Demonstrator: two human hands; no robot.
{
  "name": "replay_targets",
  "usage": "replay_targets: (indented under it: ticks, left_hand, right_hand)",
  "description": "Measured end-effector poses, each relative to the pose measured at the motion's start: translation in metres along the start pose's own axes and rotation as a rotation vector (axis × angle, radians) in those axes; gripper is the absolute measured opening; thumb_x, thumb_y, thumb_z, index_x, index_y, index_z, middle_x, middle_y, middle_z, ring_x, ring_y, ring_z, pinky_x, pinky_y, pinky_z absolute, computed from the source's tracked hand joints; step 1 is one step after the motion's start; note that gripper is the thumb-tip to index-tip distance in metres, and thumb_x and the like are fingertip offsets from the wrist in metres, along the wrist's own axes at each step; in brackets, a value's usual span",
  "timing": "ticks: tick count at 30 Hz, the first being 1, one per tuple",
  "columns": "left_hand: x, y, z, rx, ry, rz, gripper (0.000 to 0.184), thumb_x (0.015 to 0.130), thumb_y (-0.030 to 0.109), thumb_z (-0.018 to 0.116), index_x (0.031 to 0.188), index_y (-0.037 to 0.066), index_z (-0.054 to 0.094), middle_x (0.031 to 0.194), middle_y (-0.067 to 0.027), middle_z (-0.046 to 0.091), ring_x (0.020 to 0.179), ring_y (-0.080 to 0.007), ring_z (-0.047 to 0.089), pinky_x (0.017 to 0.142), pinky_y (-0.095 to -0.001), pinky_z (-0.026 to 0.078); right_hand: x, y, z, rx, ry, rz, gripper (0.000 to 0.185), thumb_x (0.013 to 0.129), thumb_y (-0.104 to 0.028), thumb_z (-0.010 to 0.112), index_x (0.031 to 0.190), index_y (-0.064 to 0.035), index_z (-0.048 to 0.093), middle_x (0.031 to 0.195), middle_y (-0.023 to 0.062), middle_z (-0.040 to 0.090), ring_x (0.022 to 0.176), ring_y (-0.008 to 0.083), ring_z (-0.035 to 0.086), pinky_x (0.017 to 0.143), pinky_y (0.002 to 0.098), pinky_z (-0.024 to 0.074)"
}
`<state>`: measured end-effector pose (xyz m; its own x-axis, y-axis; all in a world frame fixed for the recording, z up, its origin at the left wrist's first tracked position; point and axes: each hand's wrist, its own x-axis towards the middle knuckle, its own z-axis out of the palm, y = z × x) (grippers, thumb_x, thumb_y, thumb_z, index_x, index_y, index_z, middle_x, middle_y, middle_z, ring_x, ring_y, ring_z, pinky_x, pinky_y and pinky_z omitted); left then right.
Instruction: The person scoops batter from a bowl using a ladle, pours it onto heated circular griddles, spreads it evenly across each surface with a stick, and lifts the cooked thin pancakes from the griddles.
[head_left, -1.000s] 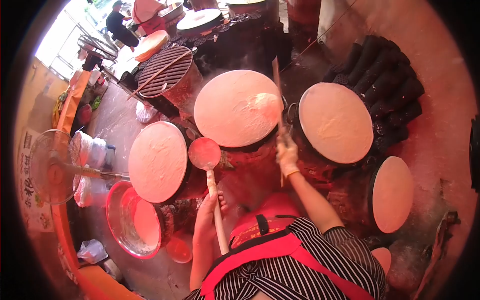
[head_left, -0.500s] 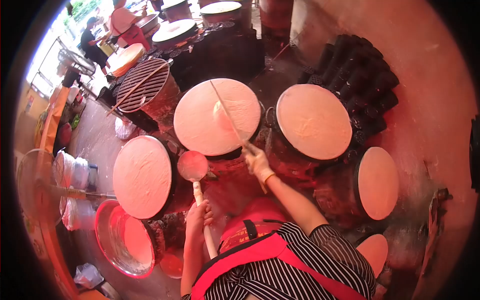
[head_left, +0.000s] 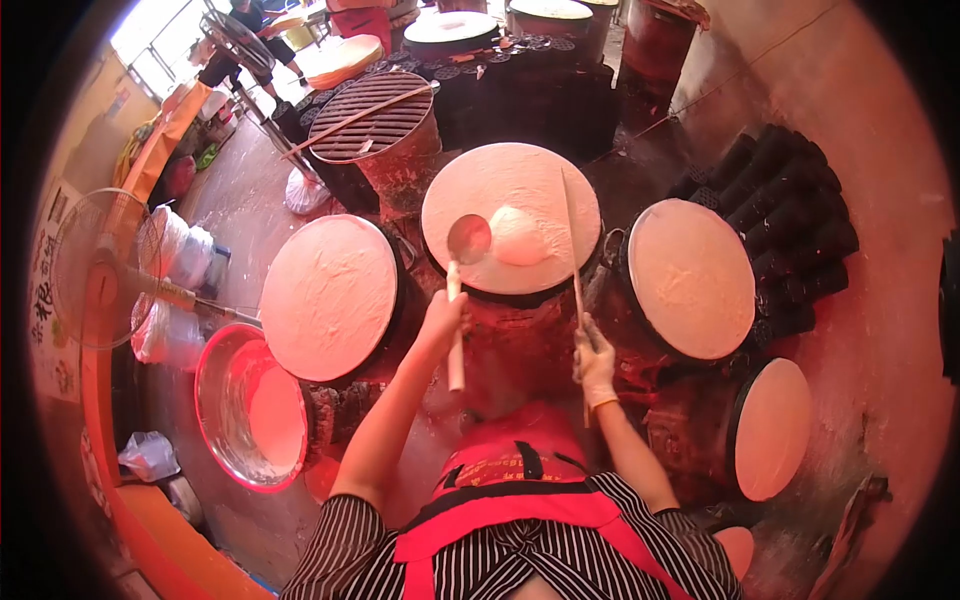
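Head view: left hand [head_left: 442, 318] grips ladle [head_left: 469, 240]; right hand [head_left: 594, 360], long stick [head_left: 575, 262].

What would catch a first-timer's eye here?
Probably the big pale disc straight ahead, with a rounded mound near its middle. Over it, the left fingers hold a ladle, the right fingers a long thin tool. Dark cylinders are stacked on the right.

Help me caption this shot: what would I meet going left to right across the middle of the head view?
Fan → left disc → ladle → stick → large right disc → black cylinders.
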<state>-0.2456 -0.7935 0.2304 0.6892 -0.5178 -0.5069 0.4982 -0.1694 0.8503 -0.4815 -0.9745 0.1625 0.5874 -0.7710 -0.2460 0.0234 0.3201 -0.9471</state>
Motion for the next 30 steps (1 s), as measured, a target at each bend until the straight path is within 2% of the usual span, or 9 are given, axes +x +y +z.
replay_targets:
  ticks: [3, 6, 9, 12, 16, 17, 22, 27, 30]
  left_hand:
    - [0.029, -0.005, 0.038, 0.016, 0.1, -0.067, 0.012, 0.093, 0.007, 0.053, 0.09, 0.003, 0.042, 0.069, -0.0039, 0.047, 0.049, -0.0142, 0.045, 0.04, -0.0275, 0.039]
    - [0.023, 0.008, 0.075, -0.211, 0.142, -0.124, 0.01, 0.091, 0.004, 0.052, 0.089, 0.004, 0.042, 0.068, -0.0031, 0.047, 0.049, -0.0127, 0.044, 0.041, -0.0268, 0.039]
    - [0.018, 0.053, 0.02, -1.421, -0.541, -0.83, 0.011, 0.096, 0.005, 0.048, 0.088, 0.004, 0.041, 0.067, -0.0008, 0.044, 0.048, -0.0073, 0.039, 0.041, -0.0218, 0.038]
    - [-0.056, 0.075, -0.016, -0.887, -0.449, -0.454, 0.015, 0.102, 0.011, 0.047, 0.089, 0.005, 0.042, 0.064, 0.0023, 0.038, 0.048, -0.0039, 0.036, 0.035, -0.0166, 0.034]
    - [-0.082, 0.062, -0.052, -0.772, -0.363, -0.581, 0.009, 0.099, 0.01, 0.051, 0.096, 0.006, 0.044, 0.068, 0.0025, 0.041, 0.047, -0.0025, 0.034, 0.035, -0.0155, 0.027]
    - [-0.085, 0.061, -0.059, -0.72, -0.337, -0.581, 0.009, 0.099, 0.01, 0.051, 0.095, 0.006, 0.043, 0.068, 0.002, 0.041, 0.047, -0.0031, 0.035, 0.036, -0.0155, 0.028]
    - [-0.132, 0.014, -0.096, -0.473, -0.201, -0.484, 0.012, 0.098, 0.008, 0.054, 0.09, 0.007, 0.044, 0.068, 0.0034, 0.043, 0.047, -0.0035, 0.036, 0.038, -0.016, 0.029]
    - [-0.169, -0.005, -0.124, -0.578, -0.182, -0.578, 0.013, 0.099, 0.01, 0.051, 0.091, 0.008, 0.043, 0.071, 0.0033, 0.042, 0.051, -0.0014, 0.035, 0.04, -0.0155, 0.029]
    - [-0.175, -0.004, -0.128, -0.591, -0.204, -0.608, 0.014, 0.1, 0.01, 0.05, 0.09, 0.008, 0.041, 0.07, 0.0036, 0.041, 0.05, -0.0025, 0.035, 0.04, -0.0162, 0.029]
  right_hand:
    - [-0.027, -0.018, 0.048, 0.003, -0.07, 0.335, 0.039, 0.098, -0.021, 0.063, 0.137, -0.0229, 0.058, 0.06, -0.007, 0.046, 0.038, 0.0053, 0.036, 0.033, 0.0242, 0.0284]
    - [-0.024, -0.004, 0.069, 0.105, -0.26, 0.401, 0.039, 0.098, -0.031, 0.062, 0.137, -0.0275, 0.057, 0.058, -0.0045, 0.045, 0.038, 0.0077, 0.035, 0.036, 0.0254, 0.0287]
    - [-0.033, -0.08, 0.085, 0.039, -0.201, 0.561, 0.043, 0.093, -0.039, 0.067, 0.133, -0.0262, 0.059, 0.055, -0.0049, 0.042, 0.038, 0.0081, 0.033, 0.037, 0.0253, 0.0248]
    - [0.021, -0.072, 0.047, 0.123, -0.121, 0.378, 0.043, 0.094, -0.041, 0.066, 0.132, -0.021, 0.06, 0.053, -0.0058, 0.038, 0.036, 0.0088, 0.029, 0.036, 0.0251, 0.0217]
    - [0.027, 0.022, 0.047, -0.201, -0.057, -0.257, 0.035, 0.097, -0.016, 0.062, 0.13, -0.0042, 0.063, 0.101, 0.0065, 0.069, 0.088, 0.0113, 0.063, 0.077, 0.026, 0.0523]
    - [-0.006, 0.01, 0.057, -0.445, -0.15, -0.22, 0.041, 0.096, -0.009, 0.062, 0.135, 0.0024, 0.056, 0.132, 0.011, 0.06, 0.119, 0.0133, 0.053, 0.103, 0.0253, 0.0396]
    - [-0.042, -0.028, 0.069, -0.467, -0.264, -0.149, 0.044, 0.097, -0.013, 0.062, 0.136, 0.0055, 0.053, 0.135, 0.011, 0.059, 0.125, 0.0174, 0.053, 0.108, 0.0286, 0.0378]
    - [-0.068, -0.034, 0.081, -0.703, -0.089, -0.125, 0.044, 0.098, -0.022, 0.061, 0.139, -0.0056, 0.055, 0.113, 0.0092, 0.07, 0.093, 0.0089, 0.056, 0.087, 0.0253, 0.0479]
    - [-0.109, -0.014, 0.084, -0.785, -0.325, -0.149, 0.047, 0.092, -0.021, 0.067, 0.135, -0.0064, 0.057, 0.131, 0.0199, 0.06, 0.126, 0.0233, 0.055, 0.101, 0.0315, 0.0466]
